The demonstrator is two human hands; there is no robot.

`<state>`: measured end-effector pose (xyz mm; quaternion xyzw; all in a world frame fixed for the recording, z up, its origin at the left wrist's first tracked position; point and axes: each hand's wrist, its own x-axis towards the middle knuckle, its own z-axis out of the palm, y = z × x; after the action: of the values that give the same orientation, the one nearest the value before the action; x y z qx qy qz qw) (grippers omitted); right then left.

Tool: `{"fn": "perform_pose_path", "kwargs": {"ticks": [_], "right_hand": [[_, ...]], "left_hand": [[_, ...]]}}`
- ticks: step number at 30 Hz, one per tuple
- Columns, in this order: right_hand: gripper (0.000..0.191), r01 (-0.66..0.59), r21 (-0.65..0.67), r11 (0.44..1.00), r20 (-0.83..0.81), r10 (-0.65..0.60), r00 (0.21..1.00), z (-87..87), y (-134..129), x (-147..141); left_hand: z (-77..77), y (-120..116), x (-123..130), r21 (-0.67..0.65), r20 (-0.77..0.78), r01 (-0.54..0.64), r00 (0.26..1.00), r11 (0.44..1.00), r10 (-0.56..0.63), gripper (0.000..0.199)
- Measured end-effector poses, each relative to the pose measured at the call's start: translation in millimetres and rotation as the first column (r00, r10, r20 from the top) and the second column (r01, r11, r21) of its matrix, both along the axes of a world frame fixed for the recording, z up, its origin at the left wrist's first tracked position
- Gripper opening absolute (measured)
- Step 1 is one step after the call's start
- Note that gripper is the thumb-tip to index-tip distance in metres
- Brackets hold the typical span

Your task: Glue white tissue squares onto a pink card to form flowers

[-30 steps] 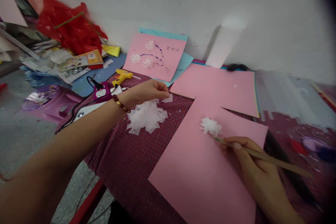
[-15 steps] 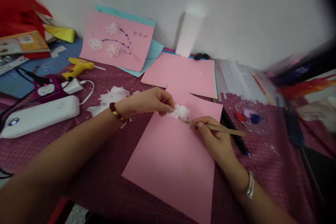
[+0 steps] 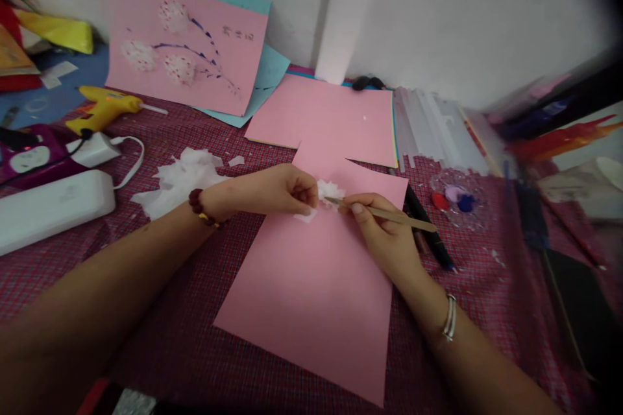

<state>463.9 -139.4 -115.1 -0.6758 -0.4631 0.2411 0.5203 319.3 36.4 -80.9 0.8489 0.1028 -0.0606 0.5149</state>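
A pink paper sheet (image 3: 306,298) lies in front of me, with a white paper flower (image 3: 329,190) near its upper part. Just left of the flower, my left hand (image 3: 292,191) pinches a small white paper piece (image 3: 306,215), its fingertips close above the sheet. My right hand (image 3: 382,227) is closed around a thin tan stick (image 3: 396,215) with a tapered tip. That tip touches or hovers over the flower; I cannot tell which. Beyond my left wrist is a heap of white paper pieces (image 3: 182,178).
A finished pink flower picture (image 3: 209,19) leans on the wall at the back left. A yellow glue gun (image 3: 109,109) and a white power bank (image 3: 53,207) with cables lie left. On the right are a clear paint palette (image 3: 457,201) and a black pen (image 3: 431,233).
My left hand has drawn slightly away from the flower and lowered, showing a white paper piece at its fingertips. The stick's tip has moved up and left onto or over the flower. The view has shifted.
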Motion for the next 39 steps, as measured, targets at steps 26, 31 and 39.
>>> {"fn": "perform_pose_path", "kwargs": {"ticks": [26, 31, 39], "right_hand": [[0.018, -0.169, -0.061, 0.984, 0.464, 0.178, 0.868, -2.8, -17.1, -9.3], [0.025, -0.265, -0.162, 0.95, 0.637, 0.306, 0.708, -1.1, -18.0, -10.1], [0.02, -0.254, -0.055, 0.966, 0.529, 0.244, 0.813, -1.9, -21.5, -10.6]], "left_hand": [[-26.8, -13.9, 24.4, 0.03, 0.293, -0.298, 0.915, 0.954, 0.276, 0.01], [-27.3, -10.6, 22.8, -0.257, 0.228, -0.46, 0.826, 0.85, 0.515, 0.009], [7.3, 3.5, 2.7, -0.231, 0.25, -0.501, 0.798, 0.834, 0.548, 0.013]]}}
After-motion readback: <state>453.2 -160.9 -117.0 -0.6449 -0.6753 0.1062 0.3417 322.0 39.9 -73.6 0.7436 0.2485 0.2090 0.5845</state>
